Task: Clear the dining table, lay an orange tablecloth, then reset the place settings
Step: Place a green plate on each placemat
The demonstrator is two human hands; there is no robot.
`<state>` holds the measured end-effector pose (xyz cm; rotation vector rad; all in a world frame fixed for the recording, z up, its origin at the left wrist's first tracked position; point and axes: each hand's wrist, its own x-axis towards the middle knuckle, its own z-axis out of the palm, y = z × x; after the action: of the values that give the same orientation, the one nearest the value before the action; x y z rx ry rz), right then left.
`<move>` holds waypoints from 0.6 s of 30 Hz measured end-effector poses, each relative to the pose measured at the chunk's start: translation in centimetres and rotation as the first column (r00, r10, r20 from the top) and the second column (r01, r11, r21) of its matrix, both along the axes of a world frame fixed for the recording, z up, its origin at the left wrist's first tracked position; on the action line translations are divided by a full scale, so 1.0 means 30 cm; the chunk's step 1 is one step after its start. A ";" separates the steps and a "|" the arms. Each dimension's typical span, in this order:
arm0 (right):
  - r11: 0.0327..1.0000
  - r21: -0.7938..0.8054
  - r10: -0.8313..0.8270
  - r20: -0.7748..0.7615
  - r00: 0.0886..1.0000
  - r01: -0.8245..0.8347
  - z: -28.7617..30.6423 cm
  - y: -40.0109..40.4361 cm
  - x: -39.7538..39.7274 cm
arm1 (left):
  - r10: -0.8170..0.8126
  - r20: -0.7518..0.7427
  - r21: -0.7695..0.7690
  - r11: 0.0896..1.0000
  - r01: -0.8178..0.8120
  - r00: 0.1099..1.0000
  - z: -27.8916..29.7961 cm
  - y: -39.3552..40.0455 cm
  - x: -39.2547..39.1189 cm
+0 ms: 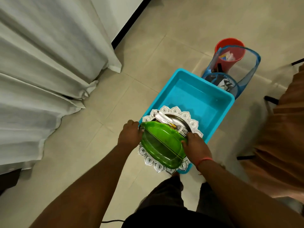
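The silver scalloped platter (194,123), stacked with a green leaf-shaped plate (162,143) and a fork (183,131), hovers over the blue tub's (218,112) near end. I clasp opposite rims with my left hand (130,134) and right hand (196,148); stiff, slick, top load likely to slide.

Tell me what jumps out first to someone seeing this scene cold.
The bright green leaf-shaped plate stacked on an ornate silver tray at centre, gripped at its sides by the left hand and right hand. Under it sits a turquoise tub on the floor, with a red bucket beyond.
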<state>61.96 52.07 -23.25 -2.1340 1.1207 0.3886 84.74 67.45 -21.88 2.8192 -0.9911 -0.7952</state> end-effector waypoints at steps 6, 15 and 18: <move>0.990 0.097 -0.091 -0.094 0.991 0.100 -0.042 0.035 0.037 | 0.260 -0.201 0.025 0.965 -0.261 0.944 -0.031 -0.011 -0.010; 0.940 0.236 -0.238 -0.064 0.969 0.246 -0.062 0.007 0.019 | 0.517 -0.497 0.059 0.821 -0.568 0.697 -0.048 0.007 -0.033; 0.910 0.275 -0.319 -0.014 0.948 0.311 -0.045 0.010 -0.019 | 0.535 -0.593 0.054 0.773 -0.633 0.602 -0.018 -0.002 -0.041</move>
<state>61.40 52.36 -24.61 -1.6780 1.2878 0.3361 83.52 67.38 -22.42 2.2492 -0.0014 -1.2655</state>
